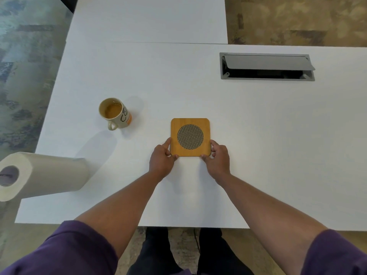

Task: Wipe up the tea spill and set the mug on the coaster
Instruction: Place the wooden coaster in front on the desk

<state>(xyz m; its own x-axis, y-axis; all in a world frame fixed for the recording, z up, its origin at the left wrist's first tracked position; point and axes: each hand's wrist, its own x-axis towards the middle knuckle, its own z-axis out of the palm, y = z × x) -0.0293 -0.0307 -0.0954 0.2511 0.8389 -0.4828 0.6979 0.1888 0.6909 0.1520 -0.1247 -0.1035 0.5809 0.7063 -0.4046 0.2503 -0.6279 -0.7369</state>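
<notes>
A square wooden coaster (190, 126) with a round woven patch in its middle lies flat on the white table (258, 135). My left hand (161, 158) pinches its near left corner and my right hand (217, 158) pinches its near right corner. A cream mug (117, 116) with black lettering and an orange band stands upright to the far left of the coaster, handle toward me, with brown tea inside. I can make out no spill on the table surface.
A paper towel roll (45, 175) lies on its side at the table's near left edge. A grey cable hatch (267, 66) with its lid tilted open sits in the tabletop at the far right. Carpet surrounds the table.
</notes>
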